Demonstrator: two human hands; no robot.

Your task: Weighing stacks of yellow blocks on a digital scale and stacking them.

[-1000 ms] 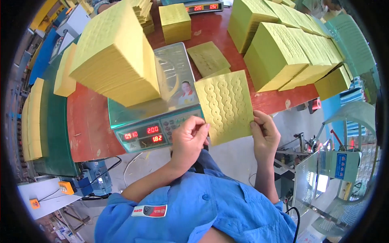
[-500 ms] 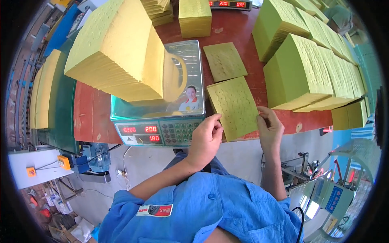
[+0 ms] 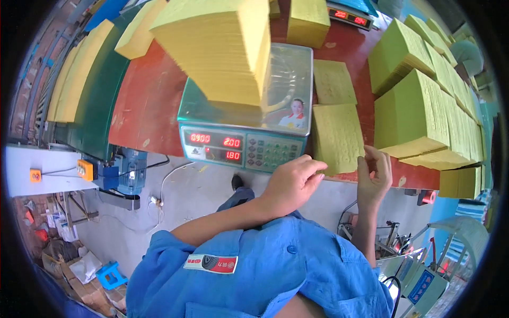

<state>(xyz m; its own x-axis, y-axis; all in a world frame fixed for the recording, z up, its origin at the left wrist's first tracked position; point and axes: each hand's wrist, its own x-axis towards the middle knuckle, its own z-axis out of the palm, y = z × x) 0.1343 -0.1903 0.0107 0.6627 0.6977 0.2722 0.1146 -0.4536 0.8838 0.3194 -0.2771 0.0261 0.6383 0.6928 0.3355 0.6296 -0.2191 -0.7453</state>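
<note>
A yellow sheet of embossed paper lies at the table's front edge, to the right of the scale. My left hand is closed, thumb and forefinger pinched at its lower left corner. My right hand has curled fingers at its right edge. Just beyond lies another embossed yellow sheet. A tall stack of yellow paper stands on the digital scale, whose red display is lit. Whether the near sheet is a single layer or several is hard to tell.
More yellow paper stacks are lined up on the red table at the right. One stack stands at the back beside a second scale. Others rest on the green surface at the left. A blue stool is on the floor.
The view has shifted left, so the table and scale appear farther right. Both hands remain at the near sheet's edges, and the left fingers have turned more to the right.
</note>
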